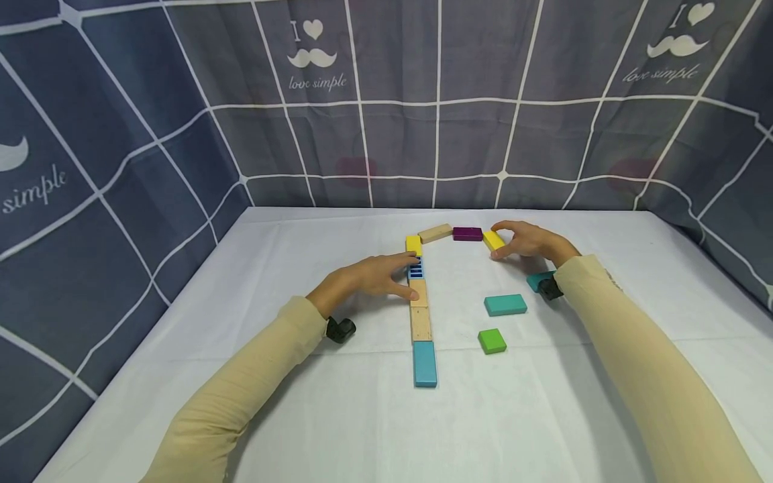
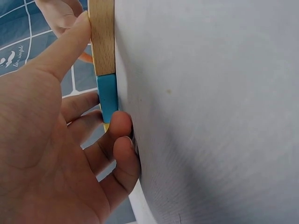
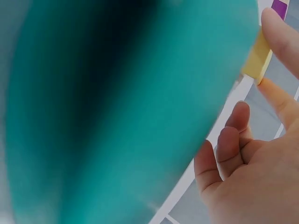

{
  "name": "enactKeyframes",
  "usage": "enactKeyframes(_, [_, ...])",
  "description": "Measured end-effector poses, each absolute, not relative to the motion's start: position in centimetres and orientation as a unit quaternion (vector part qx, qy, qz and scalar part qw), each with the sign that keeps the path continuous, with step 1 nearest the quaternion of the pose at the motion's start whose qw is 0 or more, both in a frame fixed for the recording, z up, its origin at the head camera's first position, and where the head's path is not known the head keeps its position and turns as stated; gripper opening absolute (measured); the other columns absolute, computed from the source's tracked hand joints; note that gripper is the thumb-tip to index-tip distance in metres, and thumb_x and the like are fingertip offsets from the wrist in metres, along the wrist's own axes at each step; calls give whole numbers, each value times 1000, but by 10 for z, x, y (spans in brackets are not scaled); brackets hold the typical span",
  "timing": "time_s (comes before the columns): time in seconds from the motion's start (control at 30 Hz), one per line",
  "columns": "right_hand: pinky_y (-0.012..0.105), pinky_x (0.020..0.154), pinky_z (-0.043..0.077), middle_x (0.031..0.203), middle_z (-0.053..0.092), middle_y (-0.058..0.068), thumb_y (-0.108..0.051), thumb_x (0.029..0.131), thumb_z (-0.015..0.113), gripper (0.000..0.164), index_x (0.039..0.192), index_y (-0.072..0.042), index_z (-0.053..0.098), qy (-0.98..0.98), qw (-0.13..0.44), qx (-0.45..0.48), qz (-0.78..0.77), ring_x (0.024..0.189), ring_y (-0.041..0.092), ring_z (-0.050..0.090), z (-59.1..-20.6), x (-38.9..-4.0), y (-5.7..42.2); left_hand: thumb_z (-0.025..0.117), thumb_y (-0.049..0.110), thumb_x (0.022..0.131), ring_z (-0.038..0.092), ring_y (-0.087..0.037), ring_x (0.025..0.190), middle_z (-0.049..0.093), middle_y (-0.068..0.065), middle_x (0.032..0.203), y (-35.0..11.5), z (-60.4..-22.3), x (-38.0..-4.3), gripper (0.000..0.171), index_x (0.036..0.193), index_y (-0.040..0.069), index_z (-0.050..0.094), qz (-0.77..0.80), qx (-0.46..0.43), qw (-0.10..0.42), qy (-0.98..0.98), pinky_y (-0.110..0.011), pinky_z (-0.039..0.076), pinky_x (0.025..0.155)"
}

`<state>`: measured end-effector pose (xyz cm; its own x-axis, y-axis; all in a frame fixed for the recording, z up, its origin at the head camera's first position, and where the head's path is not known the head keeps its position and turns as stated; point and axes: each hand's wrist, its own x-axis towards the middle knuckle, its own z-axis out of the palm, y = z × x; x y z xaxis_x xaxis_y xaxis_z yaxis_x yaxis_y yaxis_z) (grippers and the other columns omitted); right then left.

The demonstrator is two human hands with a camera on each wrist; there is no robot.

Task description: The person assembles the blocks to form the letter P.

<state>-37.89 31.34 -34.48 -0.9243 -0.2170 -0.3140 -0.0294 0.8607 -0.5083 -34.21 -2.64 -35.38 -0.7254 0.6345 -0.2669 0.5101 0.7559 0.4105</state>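
My right hand [image 1: 528, 240] pinches a yellow block [image 1: 493, 241] between thumb and index finger, at the right end of a curved line of blocks. Beside it in that line lie a purple block [image 1: 468, 234] and a plain wooden block [image 1: 435, 233]. My left hand [image 1: 379, 274] is along the left side of a straight row, thumb at a wooden block [image 2: 103, 39] and fingers spread beside a blue block [image 2: 107, 98]. From far to near, this row runs yellow [image 1: 413, 244], blue with dark slots, two wooden blocks, then a light blue block [image 1: 425, 364].
Right of the row lie a teal block [image 1: 505, 305] and a small green block [image 1: 492, 341]. Another teal block [image 1: 537, 280] lies by the right wrist's camera [image 1: 550, 289] and fills much of the right wrist view. A grey checked curtain [image 1: 398, 141] stands behind the white-covered table [image 1: 362, 416].
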Motion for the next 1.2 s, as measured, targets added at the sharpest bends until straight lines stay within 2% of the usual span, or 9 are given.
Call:
enactKeyframes(0.17, [69, 110, 15, 156, 18, 30, -34, 90, 71, 84, 154, -6, 25, 946, 180, -72, -261, 138, 49, 21, -343, -376, 313, 68, 57, 87, 19, -20, 148, 24, -1, 162, -27, -354, -342, 88, 157, 20, 28, 157, 311, 200, 916, -44, 20, 118])
enactKeyframes(0.33, [71, 107, 20, 154, 21, 32, -38, 89, 72, 92, 157, -7, 18, 938, 180, -76, -285, 135, 51, 26, -339, -368, 320, 67, 58, 87, 19, -20, 148, 24, -1, 162, -26, -355, -343, 89, 157, 20, 27, 157, 314, 201, 914, -43, 20, 118])
enactKeyframes(0.5, [67, 100, 32, 141, 38, 31, -38, 89, 72, 76, 149, -5, 39, 938, 167, -104, -284, 122, 45, 38, -331, -353, 332, 67, 59, 87, 18, -20, 148, 24, -1, 162, -25, -355, -343, 89, 157, 20, 27, 156, 315, 200, 915, -43, 20, 118])
enactKeyframes(0.67, [60, 92, 38, 133, 48, 26, -39, 89, 72, 61, 137, -6, 57, 943, 159, -124, -266, 118, 40, 41, -329, -335, 348, 67, 58, 88, 18, -20, 148, 23, -1, 162, -26, -354, -342, 88, 157, 20, 28, 157, 313, 200, 915, -43, 20, 118])
enactKeyframes(0.97, [39, 78, 39, 126, 50, 14, -41, 86, 75, 61, 139, -14, 59, 936, 165, -128, -283, 109, 30, 44, -338, -306, 377, 67, 57, 88, 18, -21, 148, 23, -2, 162, -27, -355, -342, 89, 157, 19, 27, 164, 312, 204, 914, -43, 19, 118])
enactKeyframes(1.2, [37, 74, 35, 113, 48, 12, -34, 82, 79, 57, 132, -11, 64, 934, 164, -140, -285, 99, 27, 38, -342, -296, 383, 68, 57, 87, 18, -20, 148, 24, -3, 162, -27, -354, -342, 90, 157, 18, 28, 165, 314, 202, 913, -42, 20, 118])
